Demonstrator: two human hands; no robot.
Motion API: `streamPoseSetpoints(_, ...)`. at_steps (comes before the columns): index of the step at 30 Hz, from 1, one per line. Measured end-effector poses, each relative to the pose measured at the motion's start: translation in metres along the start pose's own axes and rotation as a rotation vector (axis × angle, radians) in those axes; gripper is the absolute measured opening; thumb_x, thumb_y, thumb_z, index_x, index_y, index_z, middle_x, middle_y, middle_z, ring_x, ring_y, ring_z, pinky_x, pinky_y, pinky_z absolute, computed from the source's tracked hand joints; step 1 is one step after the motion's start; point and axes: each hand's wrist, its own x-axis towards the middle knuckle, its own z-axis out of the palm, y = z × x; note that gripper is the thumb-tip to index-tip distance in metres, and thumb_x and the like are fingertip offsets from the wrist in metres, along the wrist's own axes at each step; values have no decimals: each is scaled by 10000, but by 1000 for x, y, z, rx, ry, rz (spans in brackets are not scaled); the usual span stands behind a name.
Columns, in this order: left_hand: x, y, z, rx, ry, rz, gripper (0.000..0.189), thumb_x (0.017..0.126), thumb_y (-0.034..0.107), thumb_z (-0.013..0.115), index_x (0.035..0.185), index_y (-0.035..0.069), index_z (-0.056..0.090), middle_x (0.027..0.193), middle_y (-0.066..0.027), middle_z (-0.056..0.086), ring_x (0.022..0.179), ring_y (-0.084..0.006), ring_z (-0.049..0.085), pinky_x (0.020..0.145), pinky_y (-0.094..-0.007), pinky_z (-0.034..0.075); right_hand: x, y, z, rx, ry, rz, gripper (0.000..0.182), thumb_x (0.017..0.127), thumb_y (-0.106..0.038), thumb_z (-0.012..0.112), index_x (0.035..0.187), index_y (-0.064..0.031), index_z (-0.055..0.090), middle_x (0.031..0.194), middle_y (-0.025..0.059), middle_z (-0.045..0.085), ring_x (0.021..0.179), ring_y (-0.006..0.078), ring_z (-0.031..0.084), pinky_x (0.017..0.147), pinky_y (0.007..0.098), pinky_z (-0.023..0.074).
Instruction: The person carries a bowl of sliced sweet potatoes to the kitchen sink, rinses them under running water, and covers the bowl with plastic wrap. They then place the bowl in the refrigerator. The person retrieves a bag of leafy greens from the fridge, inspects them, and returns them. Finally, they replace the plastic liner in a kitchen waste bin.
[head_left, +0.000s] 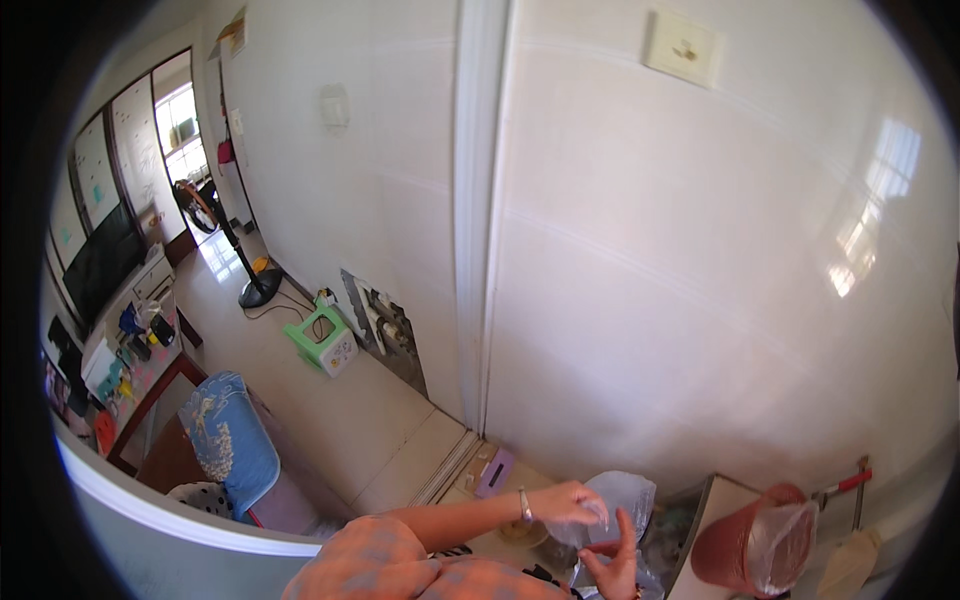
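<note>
My left hand (564, 503), with a watch on its wrist, reaches in from the left, its fingers closed on a bit of thin clear plastic (598, 513). Just below and to the right is my right hand (616, 568). Its index finger points up and its thumb stands apart; whether the other fingers hold anything is hidden. Behind both hands a translucent plastic bag (630, 495) spreads open. More shiny plastic shows under my right hand. A pale round bowl or lid (523, 535) lies partly hidden beneath my left wrist.
To the right stands a red bucket (724, 551) lined with clear plastic, near a red-handled metal tool (847, 482). A purple box (495, 472) lies by the sliding-door track (450, 465). Beyond are a green stool (322, 337), a standing fan (259, 287) and a blue-covered seat (236, 442).
</note>
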Motion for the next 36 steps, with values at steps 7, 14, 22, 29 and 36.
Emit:
streamPoseSetpoints(7, -60, 35, -104, 70, -71, -1, 369, 799, 247, 599, 1104, 45, 548, 999, -44, 576, 843, -103, 533, 723, -262, 446, 90, 16, 90, -494, -349, 89, 214, 800, -61, 550, 1005, 2, 551, 871, 88, 589, 813, 185, 559, 669, 305, 445)
streamPoseSetpoints(14, -175, 52, -175, 88, 514, -129, 434, 813, 293, 579, 1183, 82, 501, 1030, -25, 546, 843, -103, 523, 703, -256, 440, 160, 65, 134, -607, -616, -252, 189, 796, -110, 419, 772, 16, 556, 725, 218, 553, 635, 324, 519, 596, 395, 422)
streamPoseSetpoints(22, -247, 89, -181, 201, 911, -239, 518, 836, 420, 544, 1219, 76, 487, 1027, -69, 598, 818, -162, 584, 673, -289, 480, 300, -73, 205, -576, -386, -729, 319, 847, -143, 362, 1064, -36, 571, 1092, 152, 568, 928, 337, 545, 792, 372, 435)
streamPoseSetpoints(29, -303, 30, -255, 307, 1131, -100, 504, 833, 408, 546, 1215, 94, 448, 962, -17, 545, 751, -64, 509, 602, -240, 439, 370, -180, 262, -43, -85, -1009, 389, 836, -243, 391, 1112, -6, 527, 1043, 181, 574, 985, 306, 525, 896, 394, 384)
streamPoseSetpoints(36, -293, 77, -388, 387, 1346, 84, 691, 867, 466, 462, 1346, 16, 248, 1345, -129, 348, 1198, -211, 390, 978, -309, 326, 440, -164, 284, -449, 180, -1297, 487, 869, -275, 363, 1238, 35, 429, 1184, 246, 483, 1109, 343, 468, 929, 402, 360)
